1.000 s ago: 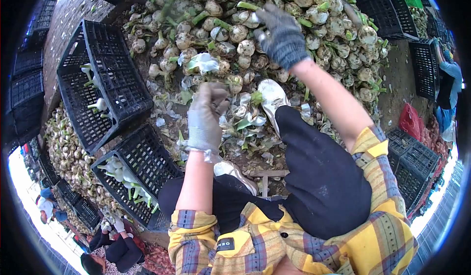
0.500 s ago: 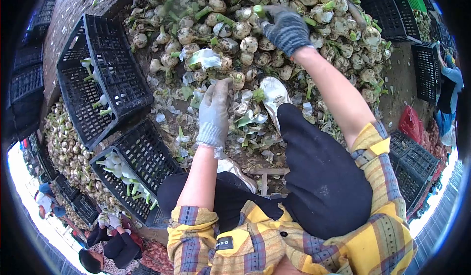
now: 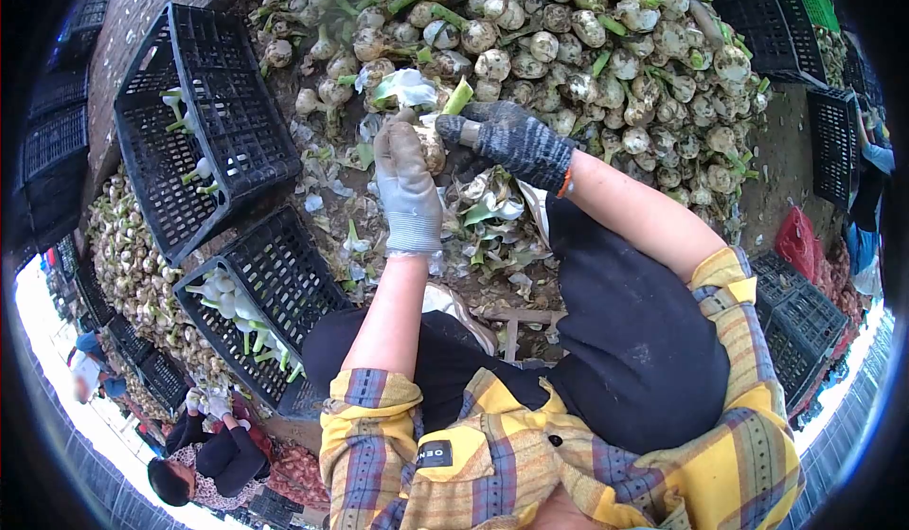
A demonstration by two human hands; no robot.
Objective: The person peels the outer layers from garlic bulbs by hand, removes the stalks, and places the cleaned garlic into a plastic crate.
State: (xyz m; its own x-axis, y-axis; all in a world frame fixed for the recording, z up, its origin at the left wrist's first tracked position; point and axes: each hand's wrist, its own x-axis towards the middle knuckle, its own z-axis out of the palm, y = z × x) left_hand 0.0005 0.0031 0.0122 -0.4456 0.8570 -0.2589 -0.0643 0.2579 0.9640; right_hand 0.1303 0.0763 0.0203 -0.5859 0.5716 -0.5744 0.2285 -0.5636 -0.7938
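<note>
A soil-marked garlic bulb (image 3: 432,148) with a cut green stem (image 3: 458,97) is held up between my two gloved hands. My right hand (image 3: 511,140), in a dark grey striped glove, is closed around the bulb's stem side. On the other side, my left hand (image 3: 407,180), in a pale glove, presses its fingers and thumb against the bulb. Part of the bulb is hidden by the gloves. Behind them lies a big heap of unpeeled garlic (image 3: 559,47). Peeled skins and leaf scraps (image 3: 488,203) litter the ground just below.
Two black crates stand on my left, an upper crate (image 3: 232,104) and a lower crate (image 3: 284,265), both holding white peeled bulbs (image 3: 227,303). More garlic (image 3: 142,274) lies beyond them. Another person (image 3: 218,454) sits at lower left. A red net bag (image 3: 797,238) is on the right.
My right hand has come back from the heap towards my left hand, bringing a garlic bulb. My left hand has risen slightly and now meets the bulb.
</note>
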